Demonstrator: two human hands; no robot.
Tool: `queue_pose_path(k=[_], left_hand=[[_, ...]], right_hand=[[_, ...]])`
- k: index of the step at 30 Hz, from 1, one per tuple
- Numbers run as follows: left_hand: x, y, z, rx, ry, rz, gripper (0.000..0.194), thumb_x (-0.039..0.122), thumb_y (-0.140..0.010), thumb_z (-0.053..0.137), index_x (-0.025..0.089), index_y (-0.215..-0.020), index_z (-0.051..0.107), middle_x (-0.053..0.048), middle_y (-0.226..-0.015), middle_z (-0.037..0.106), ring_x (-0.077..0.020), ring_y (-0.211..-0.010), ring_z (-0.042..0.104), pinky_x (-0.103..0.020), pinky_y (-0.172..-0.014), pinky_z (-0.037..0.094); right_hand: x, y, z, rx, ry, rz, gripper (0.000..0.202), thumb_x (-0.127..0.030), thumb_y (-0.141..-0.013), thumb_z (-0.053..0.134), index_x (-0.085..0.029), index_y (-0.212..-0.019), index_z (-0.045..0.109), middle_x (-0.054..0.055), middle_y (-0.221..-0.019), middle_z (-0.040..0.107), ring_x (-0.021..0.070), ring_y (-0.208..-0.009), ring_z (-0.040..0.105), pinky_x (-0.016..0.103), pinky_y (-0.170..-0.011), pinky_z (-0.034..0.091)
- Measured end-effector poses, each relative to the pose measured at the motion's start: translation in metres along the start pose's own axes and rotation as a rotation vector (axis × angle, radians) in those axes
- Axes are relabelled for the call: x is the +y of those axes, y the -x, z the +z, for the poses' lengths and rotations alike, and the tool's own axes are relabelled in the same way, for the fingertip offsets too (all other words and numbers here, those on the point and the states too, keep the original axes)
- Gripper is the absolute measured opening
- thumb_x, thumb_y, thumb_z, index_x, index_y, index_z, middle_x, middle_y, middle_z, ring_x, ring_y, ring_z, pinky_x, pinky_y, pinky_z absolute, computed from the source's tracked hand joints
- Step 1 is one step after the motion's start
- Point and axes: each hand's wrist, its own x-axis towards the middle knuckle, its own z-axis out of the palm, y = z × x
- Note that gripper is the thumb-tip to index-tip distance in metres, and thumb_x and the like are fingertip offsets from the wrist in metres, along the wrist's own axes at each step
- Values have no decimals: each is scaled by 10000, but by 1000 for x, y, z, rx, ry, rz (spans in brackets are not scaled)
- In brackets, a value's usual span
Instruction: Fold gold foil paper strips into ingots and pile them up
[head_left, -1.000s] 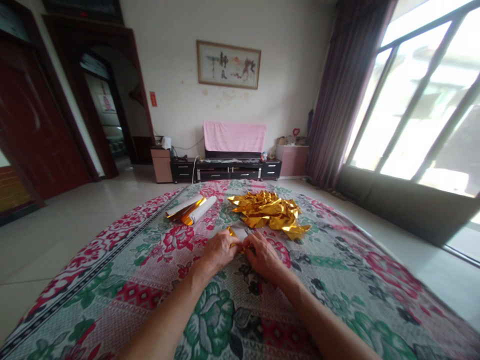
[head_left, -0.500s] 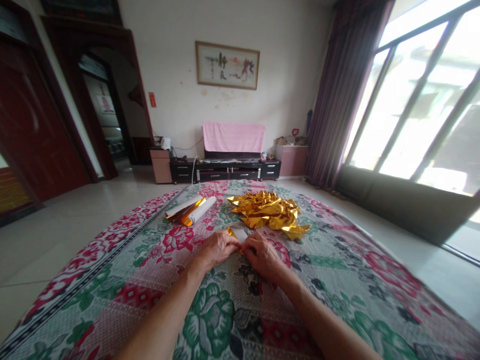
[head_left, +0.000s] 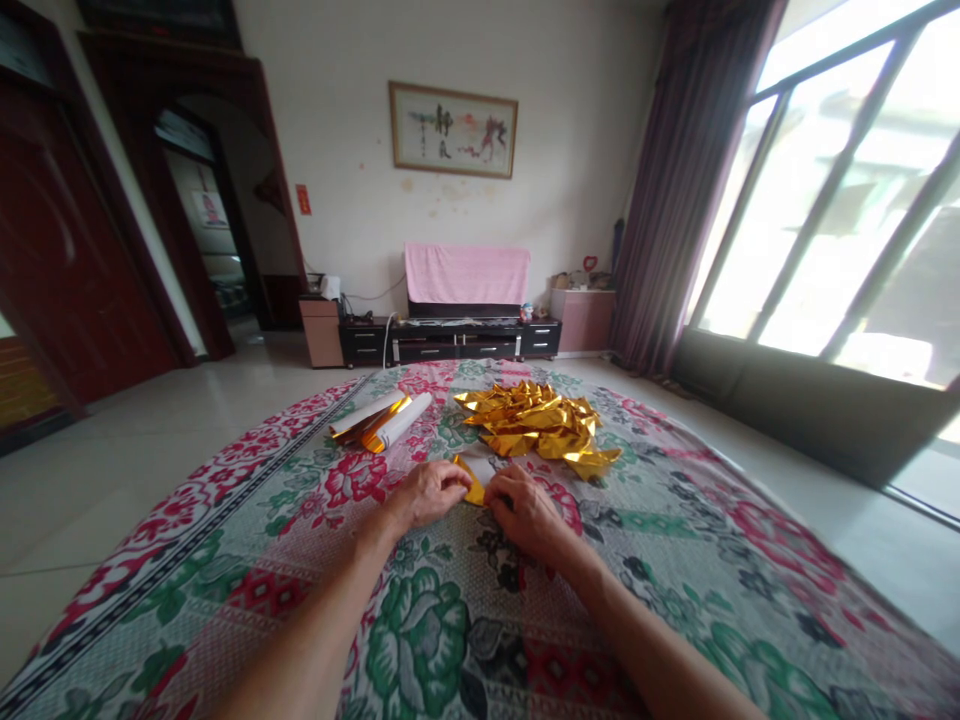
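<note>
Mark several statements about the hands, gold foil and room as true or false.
1. The right hand has its fingers at the gold-and-white sheet. True.
2. Crumpled gold foil and rolled white-and-gold sheets lie on the floral tablecloth. True.
3. The crumpled gold foil is left of the rolls. False; it is to their right.
4. A framed picture hangs above the pink cloth. True.
5. The pink cloth lies on the floor. False; it drapes above the black cabinet.
</note>
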Motion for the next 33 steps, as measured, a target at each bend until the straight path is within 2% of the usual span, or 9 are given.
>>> queue_pose_path(k=[5,9,14,17,19,20,24,29,33], left_hand=[[5,0,3,14,-108,9,207,272,-710,524,189,-816,681,-15,-786,642,-124,-696,571,-206,-625,434],[5,-4,5,-5,-117,-25,214,240,-701,512,185,-818,682,-9,-762,654,-120,-667,566,-202,-606,427],[-1,-5,6,26,-79,-31,226,181,-694,488,177,-811,681,-4,-713,650,-112,-636,559,-198,-604,435],[-7,-4,5,203,-68,-31,204,171,-711,485,166,-822,656,-6,-721,635,-110,-649,561,-207,-636,450],[-12,-4,4,342,-119,-4,206,146,-726,466,161,-835,640,-26,-791,633,-120,-716,570,-230,-713,459],[-14,-4,4,373,-146,19,222,125,-725,455,159,-851,634,-37,-832,633,-129,-763,573,-243,-757,458],[-22,-7,7,319,-165,113,329,44,-690,419,166,-917,624,-49,-965,629,-144,-932,559,-264,-891,430],[-23,-4,6,263,-142,117,484,17,-652,421,182,-1080,576,-32,-956,637,-134,-893,574,-261,-873,451],[-21,-3,3,235,-238,188,423,15,-626,445,184,-961,640,-39,-944,645,-165,-905,561,-308,-884,441]], right_hand=[[-1,0,0,4,-5,1,182,-75,-744,482,-176,-709,629,38,-817,570,129,-781,529,221,-706,402],[-1,-1,0,-7,-9,-3,193,-61,-739,481,-176,-705,633,32,-784,569,129,-780,525,222,-705,401],[1,-1,1,5,-4,-12,191,-71,-747,474,-176,-718,631,34,-809,567,124,-770,523,221,-706,402],[2,0,1,11,-4,-31,184,-67,-737,473,-173,-718,623,36,-820,566,127,-781,523,223,-716,400],[2,0,1,9,-5,-50,186,-65,-736,469,-174,-728,619,35,-823,566,130,-794,524,227,-728,397],[2,0,1,7,-6,-60,189,-62,-735,466,-175,-735,617,34,-822,567,132,-800,524,230,-736,395],[2,-1,0,-8,-3,-101,207,-44,-725,457,-179,-756,610,27,-804,573,137,-814,523,241,-766,382],[4,-3,-2,-28,12,-105,224,-33,-727,427,-173,-762,599,34,-810,580,137,-800,522,241,-758,372],[9,-4,-6,-64,36,-91,223,-48,-737,414,-175,-764,596,34,-792,583,134,-765,524,231,-724,367]])
